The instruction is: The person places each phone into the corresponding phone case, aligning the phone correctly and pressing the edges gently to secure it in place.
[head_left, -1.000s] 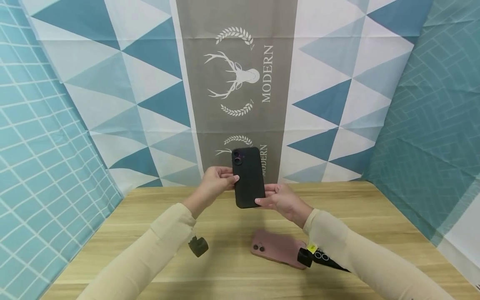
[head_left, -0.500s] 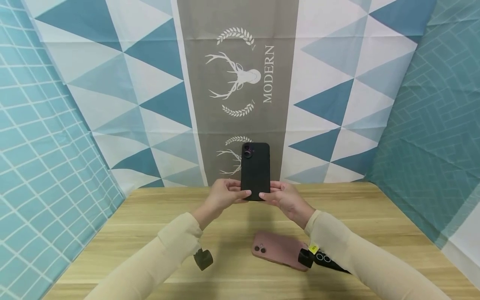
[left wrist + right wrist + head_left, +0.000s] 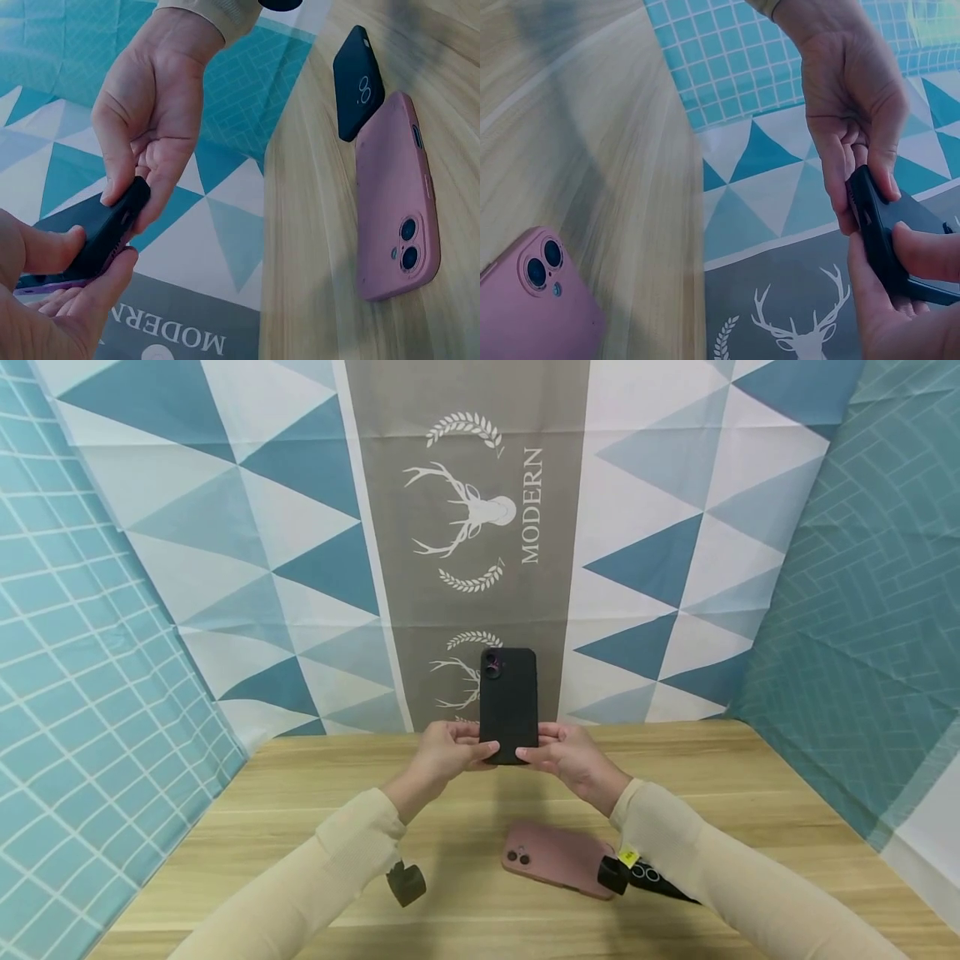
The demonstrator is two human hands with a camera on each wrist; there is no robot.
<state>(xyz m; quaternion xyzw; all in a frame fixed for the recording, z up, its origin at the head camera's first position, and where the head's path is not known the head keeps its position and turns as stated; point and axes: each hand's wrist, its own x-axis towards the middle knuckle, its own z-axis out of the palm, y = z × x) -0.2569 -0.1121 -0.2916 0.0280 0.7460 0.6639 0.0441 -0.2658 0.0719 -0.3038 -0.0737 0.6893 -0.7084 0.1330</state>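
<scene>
A phone in a black case (image 3: 508,706) is held up above the far side of the table, upright, its back and camera lenses towards me. My left hand (image 3: 442,752) grips its lower left edge, thumb on the back. At the lower right edge my right hand (image 3: 566,760) grips it in the same way. A purplish edge shows along the black case (image 3: 97,240) in the left wrist view. Below lies a pink phone (image 3: 558,860) with two lenses, back up. A second black phone or case (image 3: 356,82) lies beside it, partly hidden by the right sleeve in the head view.
The wooden table (image 3: 300,827) ends at a patterned cloth backdrop (image 3: 472,568) behind the hands. Tile-print cloths stand at the left (image 3: 90,635) and right (image 3: 855,610). A small black wrist camera (image 3: 407,883) hangs under the left sleeve, another (image 3: 612,874) under the right.
The phone has gone from leaning to straight upright and shifted slightly right. My left hand has moved down to its lower edge, level with my right hand. Over the last half second little differs.
</scene>
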